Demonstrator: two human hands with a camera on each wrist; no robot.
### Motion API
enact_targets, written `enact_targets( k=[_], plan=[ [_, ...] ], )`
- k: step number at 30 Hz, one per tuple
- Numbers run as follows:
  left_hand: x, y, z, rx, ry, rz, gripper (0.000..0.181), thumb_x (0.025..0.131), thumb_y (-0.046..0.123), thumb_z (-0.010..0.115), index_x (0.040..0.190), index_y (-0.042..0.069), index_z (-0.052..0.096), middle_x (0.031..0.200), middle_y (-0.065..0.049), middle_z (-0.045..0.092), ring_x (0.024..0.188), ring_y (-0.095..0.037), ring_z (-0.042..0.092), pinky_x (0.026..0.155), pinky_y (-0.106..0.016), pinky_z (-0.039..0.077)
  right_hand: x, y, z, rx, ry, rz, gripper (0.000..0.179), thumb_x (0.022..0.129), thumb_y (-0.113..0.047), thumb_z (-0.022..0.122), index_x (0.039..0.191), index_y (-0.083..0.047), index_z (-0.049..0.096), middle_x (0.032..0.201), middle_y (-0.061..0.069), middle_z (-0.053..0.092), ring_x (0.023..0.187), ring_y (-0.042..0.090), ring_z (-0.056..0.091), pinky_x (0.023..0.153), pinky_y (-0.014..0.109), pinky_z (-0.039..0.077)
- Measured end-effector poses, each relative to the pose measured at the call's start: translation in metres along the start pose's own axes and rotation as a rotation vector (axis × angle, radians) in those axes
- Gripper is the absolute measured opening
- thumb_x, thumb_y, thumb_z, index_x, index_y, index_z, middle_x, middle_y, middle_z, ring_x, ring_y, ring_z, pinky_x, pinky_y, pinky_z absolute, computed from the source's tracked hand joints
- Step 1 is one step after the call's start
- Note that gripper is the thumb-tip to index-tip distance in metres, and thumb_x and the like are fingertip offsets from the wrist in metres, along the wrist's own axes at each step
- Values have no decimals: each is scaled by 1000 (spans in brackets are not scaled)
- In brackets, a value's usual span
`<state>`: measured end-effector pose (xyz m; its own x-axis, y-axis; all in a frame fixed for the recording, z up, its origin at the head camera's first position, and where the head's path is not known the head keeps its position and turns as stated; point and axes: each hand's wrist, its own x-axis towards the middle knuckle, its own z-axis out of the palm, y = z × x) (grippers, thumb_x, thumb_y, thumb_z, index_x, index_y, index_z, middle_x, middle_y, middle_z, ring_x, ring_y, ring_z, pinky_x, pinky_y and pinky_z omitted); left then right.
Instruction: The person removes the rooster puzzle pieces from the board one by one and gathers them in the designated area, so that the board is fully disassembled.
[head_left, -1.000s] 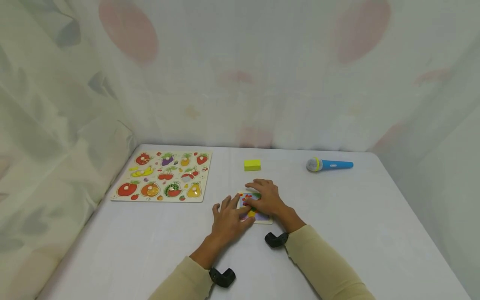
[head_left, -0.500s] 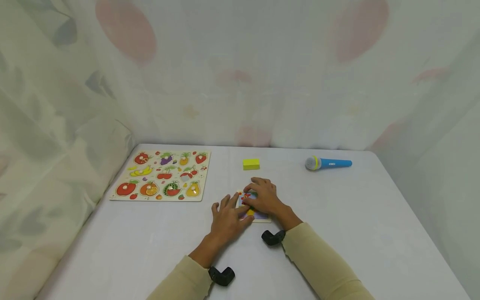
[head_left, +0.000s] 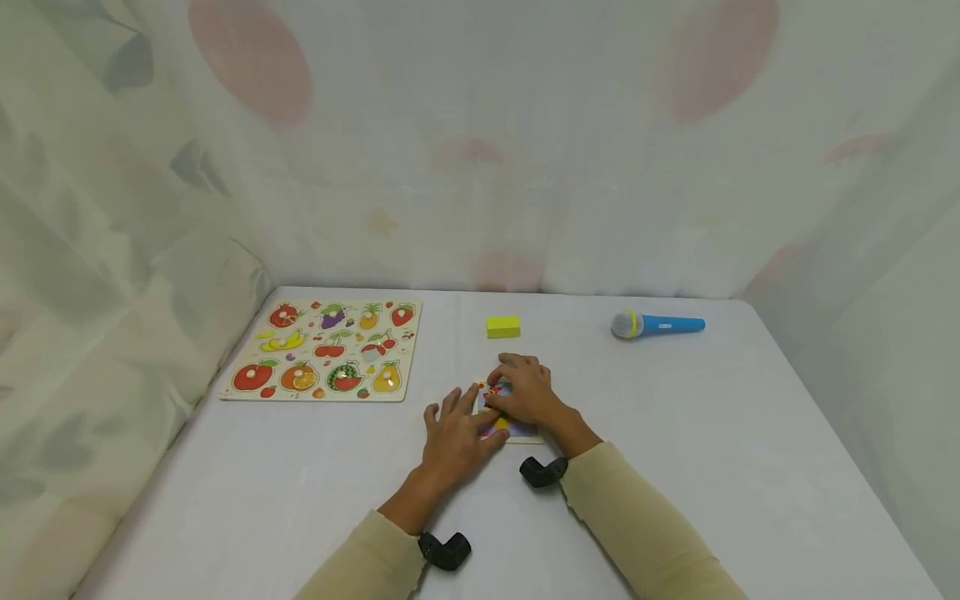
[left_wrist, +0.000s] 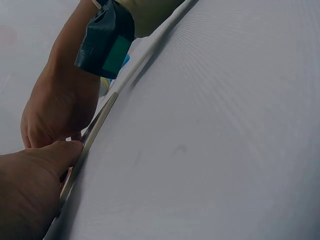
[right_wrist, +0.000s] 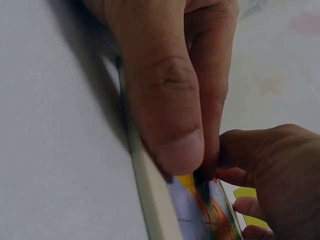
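Note:
A small picture puzzle board [head_left: 522,430] with a pale rim lies at the middle of the table, mostly covered by both hands. My left hand [head_left: 455,442] rests at its left side with the fingers spread, index finger and thumb reaching over the picture. My right hand [head_left: 528,394] comes in from the right, its thumb and bent fingers bunched on the upper part. In the right wrist view the thumb [right_wrist: 172,115] and a finger come together on the coloured puzzle piece [right_wrist: 186,181], which they largely hide. The left hand [right_wrist: 285,170] appears there close beside the board.
A fruit peg puzzle [head_left: 411,350] lies at the back left. Behind the hands sits a yellow block [head_left: 503,327]. At the back right is a blue toy microphone [head_left: 660,325]. Patterned white curtains [head_left: 420,167] enclose the table [head_left: 675,417].
The hands hold nearly the same pose on the board. The whole head view has shifted slightly; the other things on the table stay in place.

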<state>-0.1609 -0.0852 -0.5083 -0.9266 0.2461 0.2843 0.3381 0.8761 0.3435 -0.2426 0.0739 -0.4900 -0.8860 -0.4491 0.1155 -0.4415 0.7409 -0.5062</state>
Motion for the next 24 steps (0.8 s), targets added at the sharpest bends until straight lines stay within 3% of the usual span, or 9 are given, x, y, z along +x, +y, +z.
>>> enact_targets(
  k=[7,17,24],
  plan=[
    [0,0,-1,-15,8,8,41,87,52,63,117,25,73,143,-14,46,129,-41,37,92,-66,25,1,1,3,25,25,-7,23,82,-34,74,98,-20,66,137,10,48,124,36,37,98,59,24],
    [-1,1,-2,-21,5,-3,42,88,52,63,117,24,73,143,-14,46,130,-40,37,93,-64,24,-2,3,5,71,87,-108,18,84,-22,71,100,-16,66,109,-1,60,107,28,45,91,56,30],
    [-1,1,-3,-19,11,3,41,87,51,64,116,23,73,142,-14,47,129,-41,38,92,-65,25,-3,5,5,97,104,-170,26,84,-16,71,109,-13,70,104,-3,63,105,23,47,91,53,32]
  ],
)
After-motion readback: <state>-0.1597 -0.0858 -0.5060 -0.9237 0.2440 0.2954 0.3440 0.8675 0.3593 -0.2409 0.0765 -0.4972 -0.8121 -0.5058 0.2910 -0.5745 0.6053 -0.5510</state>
